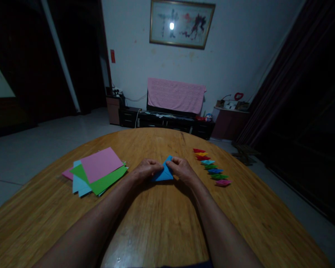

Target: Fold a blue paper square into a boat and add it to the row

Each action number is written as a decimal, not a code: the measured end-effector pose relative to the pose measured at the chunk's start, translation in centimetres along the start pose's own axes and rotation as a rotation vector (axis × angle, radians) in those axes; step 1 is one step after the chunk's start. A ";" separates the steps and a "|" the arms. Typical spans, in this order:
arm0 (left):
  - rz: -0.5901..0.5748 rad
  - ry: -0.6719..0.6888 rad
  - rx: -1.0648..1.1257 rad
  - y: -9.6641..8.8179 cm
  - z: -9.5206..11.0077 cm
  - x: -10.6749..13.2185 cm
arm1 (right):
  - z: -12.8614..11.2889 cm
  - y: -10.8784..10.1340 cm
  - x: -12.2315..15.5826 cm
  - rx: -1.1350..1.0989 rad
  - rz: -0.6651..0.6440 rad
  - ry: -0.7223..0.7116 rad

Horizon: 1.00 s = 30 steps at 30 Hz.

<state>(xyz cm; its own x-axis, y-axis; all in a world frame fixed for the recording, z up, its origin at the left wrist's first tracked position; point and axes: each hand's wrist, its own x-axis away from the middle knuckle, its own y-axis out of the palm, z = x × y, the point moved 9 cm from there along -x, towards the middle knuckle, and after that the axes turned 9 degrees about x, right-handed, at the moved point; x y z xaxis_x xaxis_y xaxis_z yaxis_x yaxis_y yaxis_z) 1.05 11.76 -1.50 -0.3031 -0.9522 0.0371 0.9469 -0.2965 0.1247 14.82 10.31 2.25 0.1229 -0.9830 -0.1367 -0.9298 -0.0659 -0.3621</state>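
A partly folded sheet of blue paper (165, 174) lies between my hands near the middle of the wooden table (145, 230). My left hand (147, 169) is closed on its left side, fingers curled and thumb pressing the paper. On the upper right edge, my right hand (181, 168) pinches the paper between thumb and fingers. The blue sheet shows slanted creases and a pointed top. My fingers cover parts of its left and right edges.
Loose sheets of pink paper (102, 163), green paper (111, 181) and light blue paper (77, 182) overlap at the left. Several small folded paper boats, among them a pink one (223, 183), form a row at the right. Beyond the table stands a low black cabinet (178, 122).
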 end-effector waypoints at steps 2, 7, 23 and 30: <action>-0.011 -0.036 -0.007 0.1 -0.4 0.1 | -0.3 0.1 0.1 0.023 -0.005 -0.023; 0.015 -0.001 0.087 0.7 -0.1 0.6 | -0.4 -0.2 -0.1 0.038 0.037 -0.028; -0.018 -0.003 0.142 1.9 0.5 0.7 | 0.4 -0.7 -0.3 0.038 0.094 0.039; 0.054 0.003 0.272 1.6 1.1 0.8 | 0.8 0.0 0.0 0.029 0.015 0.075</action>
<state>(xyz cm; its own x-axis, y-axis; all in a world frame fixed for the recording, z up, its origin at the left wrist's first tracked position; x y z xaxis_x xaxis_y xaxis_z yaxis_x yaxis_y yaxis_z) 2.16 10.60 -0.19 -0.2522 -0.9665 0.0477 0.8976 -0.2152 0.3847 15.06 10.47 1.51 0.0814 -0.9939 -0.0737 -0.9208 -0.0467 -0.3873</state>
